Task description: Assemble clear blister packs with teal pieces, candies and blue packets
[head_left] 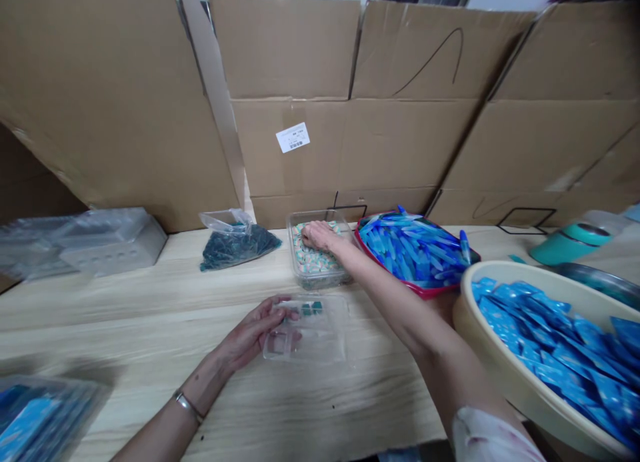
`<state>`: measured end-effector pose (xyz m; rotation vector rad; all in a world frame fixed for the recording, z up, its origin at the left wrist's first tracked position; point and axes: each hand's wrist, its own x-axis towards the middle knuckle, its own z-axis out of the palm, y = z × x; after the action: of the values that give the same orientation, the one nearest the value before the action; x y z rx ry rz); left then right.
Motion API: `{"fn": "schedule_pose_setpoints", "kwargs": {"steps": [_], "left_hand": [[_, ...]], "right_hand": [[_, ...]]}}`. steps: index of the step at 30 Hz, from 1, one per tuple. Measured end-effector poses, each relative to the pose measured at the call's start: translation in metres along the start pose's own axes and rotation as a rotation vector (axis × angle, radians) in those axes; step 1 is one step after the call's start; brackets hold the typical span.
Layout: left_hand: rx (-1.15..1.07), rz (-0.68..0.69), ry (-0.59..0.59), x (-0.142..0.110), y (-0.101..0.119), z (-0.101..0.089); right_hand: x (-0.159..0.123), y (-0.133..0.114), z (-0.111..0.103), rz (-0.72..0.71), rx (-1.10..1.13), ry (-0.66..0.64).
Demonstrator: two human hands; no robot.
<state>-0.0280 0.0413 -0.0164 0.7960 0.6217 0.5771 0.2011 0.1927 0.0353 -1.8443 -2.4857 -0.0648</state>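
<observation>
My left hand (265,332) grips the left edge of a clear plastic compartment case (323,335), held low over the table. Small dark green pieces (312,308) lie in an upper compartment of it. Farther back, my right hand (320,236) reaches into a clear plastic tub (320,281) full of small pink, white and mint-green pieces (313,261). Its fingers are curled down among them, and what they pinch, if anything, is hidden.
Left of the tub is a plastic bag of dark green pieces (240,245). A red tray (425,291) of blue pens stands right, near a cream basin (465,309) of blue packets. Clear cases (115,239) are at far left, a teal bottle (570,243) far right. Cardboard (400,142) walls the back.
</observation>
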Motion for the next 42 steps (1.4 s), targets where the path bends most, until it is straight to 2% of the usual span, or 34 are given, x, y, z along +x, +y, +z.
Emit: {"fn": "schedule_pose_setpoints", "kwargs": {"steps": [10,18,23,30,34,39,42], "left_hand": [[0.008,0.019,-0.024,0.000,-0.001,-0.001],[0.012,0.018,-0.041,-0.001,0.000,-0.001],[-0.015,0.033,-0.034,0.000,-0.001,-0.002],[-0.015,0.036,-0.032,-0.001,0.000,-0.002],[-0.003,0.038,-0.019,-0.001,0.001,-0.002],[-0.009,0.037,-0.015,0.000,0.000,-0.003],[-0.017,0.032,-0.011,0.000,0.000,-0.005]], "right_hand": [[-0.002,0.009,0.001,0.033,0.217,-0.055],[-0.004,0.007,0.001,0.194,0.326,-0.037],[-0.001,0.010,0.000,0.264,0.334,0.024],[0.003,0.004,0.008,0.136,0.302,0.035],[0.000,0.006,0.006,0.083,0.306,0.029],[-0.005,0.004,-0.001,-0.121,0.207,0.088],[-0.005,0.001,-0.001,-0.178,0.140,0.064]]}}
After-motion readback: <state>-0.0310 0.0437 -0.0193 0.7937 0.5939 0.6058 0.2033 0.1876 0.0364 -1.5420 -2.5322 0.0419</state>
